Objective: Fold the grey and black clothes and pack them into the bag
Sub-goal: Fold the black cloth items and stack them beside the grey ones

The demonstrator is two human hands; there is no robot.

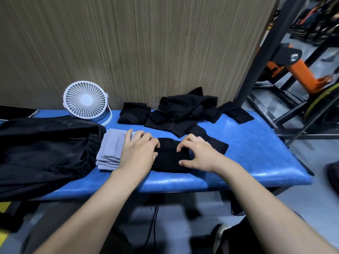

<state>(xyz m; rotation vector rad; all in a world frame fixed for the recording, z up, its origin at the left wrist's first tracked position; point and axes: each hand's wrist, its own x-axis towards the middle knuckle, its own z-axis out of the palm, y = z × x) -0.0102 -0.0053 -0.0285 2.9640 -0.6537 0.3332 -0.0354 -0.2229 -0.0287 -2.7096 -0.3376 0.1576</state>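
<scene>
Bare blue tabletop (256, 153) lies open to the right and along the near edge. The black bag (45, 153) blocks the left, the white fan (86, 101) stands far left, and a black clothes heap (185, 112) crowds the far side against the wall (146, 43).

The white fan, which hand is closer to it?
Left. The left hand lies in front of the white fan, by the grey clothes. The right hand is farther right, on the black cloth.
</scene>
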